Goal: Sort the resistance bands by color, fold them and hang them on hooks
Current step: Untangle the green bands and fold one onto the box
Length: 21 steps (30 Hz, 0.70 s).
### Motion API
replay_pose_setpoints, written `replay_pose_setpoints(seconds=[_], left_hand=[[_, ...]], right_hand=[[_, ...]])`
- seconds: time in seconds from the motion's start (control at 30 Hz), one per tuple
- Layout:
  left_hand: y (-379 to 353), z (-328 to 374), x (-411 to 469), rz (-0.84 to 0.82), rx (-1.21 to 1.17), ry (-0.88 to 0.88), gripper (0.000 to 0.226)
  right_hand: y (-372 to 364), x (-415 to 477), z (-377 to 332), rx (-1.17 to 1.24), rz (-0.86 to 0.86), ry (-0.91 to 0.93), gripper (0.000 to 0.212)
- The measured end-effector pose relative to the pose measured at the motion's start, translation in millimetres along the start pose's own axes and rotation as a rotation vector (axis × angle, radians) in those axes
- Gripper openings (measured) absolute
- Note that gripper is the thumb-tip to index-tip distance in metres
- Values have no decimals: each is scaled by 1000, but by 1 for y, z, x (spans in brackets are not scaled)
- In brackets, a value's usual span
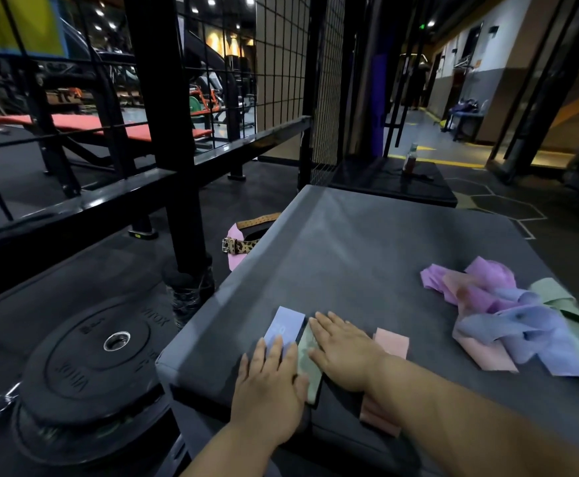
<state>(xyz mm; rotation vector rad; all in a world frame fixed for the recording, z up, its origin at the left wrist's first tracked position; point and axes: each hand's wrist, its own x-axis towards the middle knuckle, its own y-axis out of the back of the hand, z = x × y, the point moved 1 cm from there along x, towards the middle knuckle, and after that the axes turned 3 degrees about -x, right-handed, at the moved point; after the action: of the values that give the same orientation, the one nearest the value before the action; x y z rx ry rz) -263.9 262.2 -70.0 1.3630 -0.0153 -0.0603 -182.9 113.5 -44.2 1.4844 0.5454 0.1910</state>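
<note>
The grey bench [367, 242] filled most of your view, its near edge lost under your arms. Left of it on the floor lay black weight plates [85, 359], their lettering too blurred to read. At the bench's right, a tangled pile of purple, pink, blue and green bands [508, 311] ran out of frame. You had both hands flat, fingers straight. Your left hand [270, 387] pressed the near end of a folded blue band [288, 321]. Your right hand [343, 349] covered part of a folded green band [310, 370] just beside it. A folded pink band [393, 342] lay half hidden under your right wrist.
</note>
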Motion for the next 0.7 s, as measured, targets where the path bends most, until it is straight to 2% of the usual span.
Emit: replay_pose_setpoints(seconds=[0.13,0.17,0.23,0.33,0.47,0.63,0.7], left_hand=[[9,4,2,-64,-38,7,98],[10,5,1,-56,-44,19,102],[9,3,0,-75,-71,30,101],[12,3,-2,-49,-31,27,83],[3,3,0,-66,-50,2,102],[2,3,-2,-6,-18,1,103],[-1,2,-2,-14,-1,-6,112]], right_hand=[[-1,0,2,-10,4,8,65],[-1,0,2,-18,6,9,66],[-2,0,2,-17,5,9,66],[-4,0,3,-7,0,14,66],[-6,-1,4,9,7,12,66],[-9,-3,3,42,24,2,66],[-8,-3,3,50,18,2,66]])
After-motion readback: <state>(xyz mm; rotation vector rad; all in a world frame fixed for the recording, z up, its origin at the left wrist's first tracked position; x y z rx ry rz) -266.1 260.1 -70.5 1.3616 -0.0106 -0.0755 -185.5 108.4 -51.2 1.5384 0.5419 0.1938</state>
